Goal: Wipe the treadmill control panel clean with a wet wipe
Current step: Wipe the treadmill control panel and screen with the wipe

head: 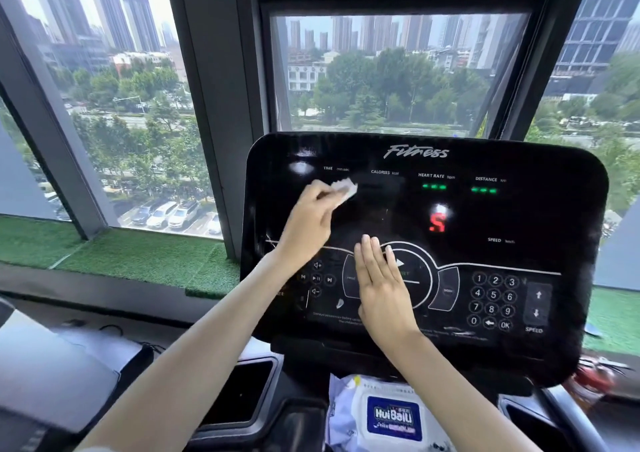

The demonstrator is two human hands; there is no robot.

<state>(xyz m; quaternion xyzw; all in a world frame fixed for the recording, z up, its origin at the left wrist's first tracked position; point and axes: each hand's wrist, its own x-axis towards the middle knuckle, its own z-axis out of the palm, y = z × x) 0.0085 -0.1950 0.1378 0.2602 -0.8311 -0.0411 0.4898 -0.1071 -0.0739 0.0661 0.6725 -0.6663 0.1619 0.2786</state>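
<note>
With the wipe point(344, 190) pinched in the left hand point(308, 224) against the upper-left of the panel point(571, 216), the right hand point(382, 289), laid flat and empty over the start button, risks a keypress if leaned on.

Panel mostly open, two hands in the way
Left hand point(313, 221) with wet wipe point(344, 188) covers the control panel's point(519, 216) upper left; right hand point(382, 289) lies flat at lower centre; right side and keypad point(493, 301) free
</note>
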